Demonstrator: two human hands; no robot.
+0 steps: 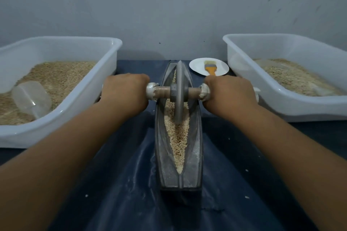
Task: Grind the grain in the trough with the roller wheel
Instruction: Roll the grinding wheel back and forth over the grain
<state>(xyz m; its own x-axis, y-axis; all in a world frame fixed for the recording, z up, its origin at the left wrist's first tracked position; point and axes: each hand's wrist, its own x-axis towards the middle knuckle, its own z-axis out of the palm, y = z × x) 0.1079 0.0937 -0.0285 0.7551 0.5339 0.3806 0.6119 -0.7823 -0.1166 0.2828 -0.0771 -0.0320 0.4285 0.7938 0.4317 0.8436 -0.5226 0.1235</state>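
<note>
Both hands are on the axle here: left hand [124,91] curled tight around the left end of the wooden handle [163,91], right hand [230,92] wrapped round the right end, fingers closed on it both sides. The roller wheel [179,92] stands upright in the boat-shaped metal trough [161,144], around the middle of its length, rim down in the grain [177,137]. The trough sits mid-table on a dark blue cloth [122,184]. Left edge: white tub [105,84] of grain with a clear plastic scoop [31,98] lying in it. Right edge: another white tub [244,62]. By the far edge, a white plate [197,64] with an orange-handled brush [210,68].
</note>
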